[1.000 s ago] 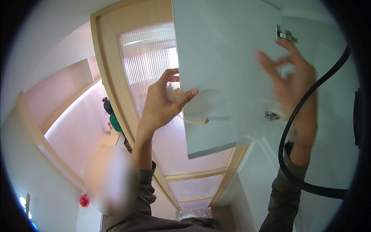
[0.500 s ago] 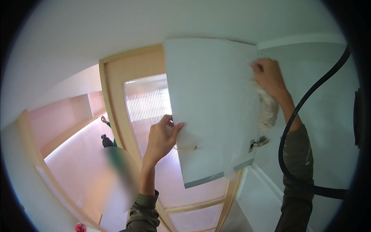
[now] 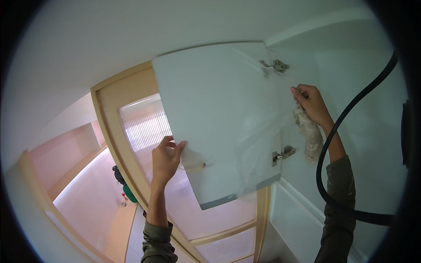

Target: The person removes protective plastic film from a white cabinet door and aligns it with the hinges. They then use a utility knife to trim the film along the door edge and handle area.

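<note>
— Biggest thing overhead?
— Plain white ceiling (image 3: pixel 131 39), then a pale wooden door frame (image 3: pixel 105 118) around ribbed frosted glass panels (image 3: pixel 149 131), with a pink-lit room (image 3: pixel 83 193) lower left.
— And in hand?
— Flat white rectangular cabinet door (image 3: pixel 219 118), swung open from the white wall cabinet (image 3: pixel 359 109). Long axis running from the upper hinge down toward the lower hinge, free edge pointing left toward the door frame, grey strip along the bottom edge.
— Hinges?
— Two small metal hinges: upper hinge (image 3: pixel 274 65), lower hinge (image 3: pixel 284 153), both on the door's right side.
— Left hand?
— Left hand (image 3: pixel 165 160) raised at the door's free left edge, fingers curled over that edge, thumb spread, holding the panel just above a small pale wooden handle (image 3: pixel 195 166).
— Right hand?
— Right hand (image 3: pixel 311 103) pressed against the cabinet interior near the hinge side, fingers pinched shut on a crumpled beige cloth (image 3: pixel 309 133) hanging down below the wrist.
— Anything else?
— Thick black cable (image 3: pixel 337 127) looping in front of the right forearm.
</note>
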Demonstrator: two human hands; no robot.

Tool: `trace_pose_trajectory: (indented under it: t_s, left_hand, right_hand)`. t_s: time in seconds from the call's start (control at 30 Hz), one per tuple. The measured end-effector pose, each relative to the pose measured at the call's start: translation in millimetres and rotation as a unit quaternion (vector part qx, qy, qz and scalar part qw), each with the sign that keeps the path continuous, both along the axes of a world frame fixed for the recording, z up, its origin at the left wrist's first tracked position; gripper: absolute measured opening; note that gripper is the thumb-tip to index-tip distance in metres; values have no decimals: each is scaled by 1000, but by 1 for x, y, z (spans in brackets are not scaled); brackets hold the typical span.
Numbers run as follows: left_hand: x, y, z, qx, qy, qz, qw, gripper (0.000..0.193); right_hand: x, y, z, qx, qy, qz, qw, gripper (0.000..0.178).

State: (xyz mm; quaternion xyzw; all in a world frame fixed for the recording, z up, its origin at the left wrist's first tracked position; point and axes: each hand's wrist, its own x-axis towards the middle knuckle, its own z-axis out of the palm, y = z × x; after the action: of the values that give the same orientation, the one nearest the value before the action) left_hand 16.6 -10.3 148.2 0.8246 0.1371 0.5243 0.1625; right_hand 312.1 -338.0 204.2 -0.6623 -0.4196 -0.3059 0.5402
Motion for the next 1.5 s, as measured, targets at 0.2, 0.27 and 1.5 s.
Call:
trace_pose_trajectory:
  t_s: [0.2,0.27,1.5]
  left_hand:
    - [-14,-74,-52,62,-96,-57,992,45]
    - [3,-101,-87,24,43,-121,991,58]
    - [-33,-77,-88,58,-127,76,987,38]
  right_hand:
    - [-26,-22,3,-20,-61,-5,998,39]
    - [-27,-26,10,-22,-99,-18,995,38]
    - [-115,139,-100,73,-20,33,997,21]
